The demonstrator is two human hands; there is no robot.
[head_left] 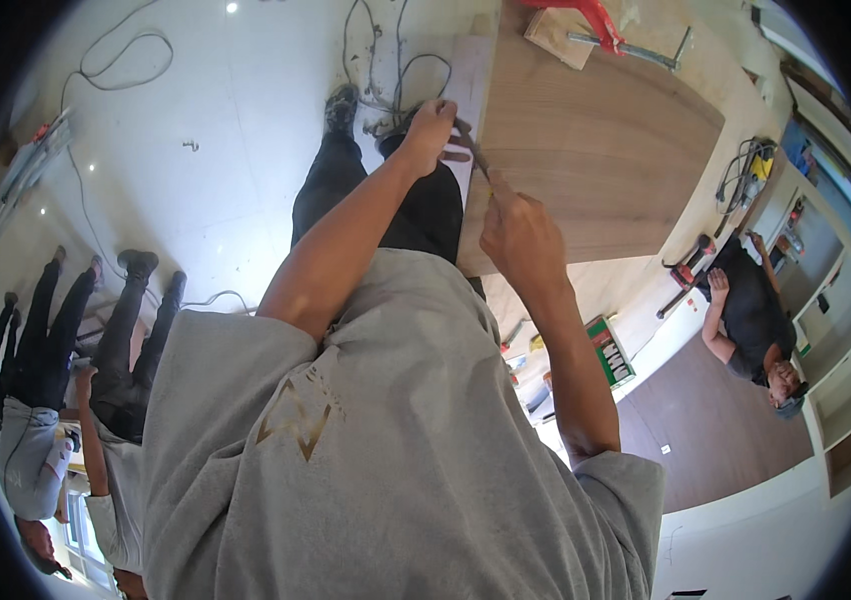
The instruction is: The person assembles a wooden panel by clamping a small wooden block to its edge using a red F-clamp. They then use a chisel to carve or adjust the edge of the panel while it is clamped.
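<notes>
My right hand wraps round the near end of a narrow dark file, which slants away along the edge of a brown wood-grain panel. At its far end my left hand closes thumb and forefinger about the tip, the other fingers partly stretched beneath. The exact contact between file and panel edge is too small to make out. The panel lies flat to the right of my legs, on a pale wooden worktop.
A red clamp grips a wood block at the panel's far side. A red-and-black power tool and a green case rest to the right. One person stands there; others stand at left. Cables trail across the floor.
</notes>
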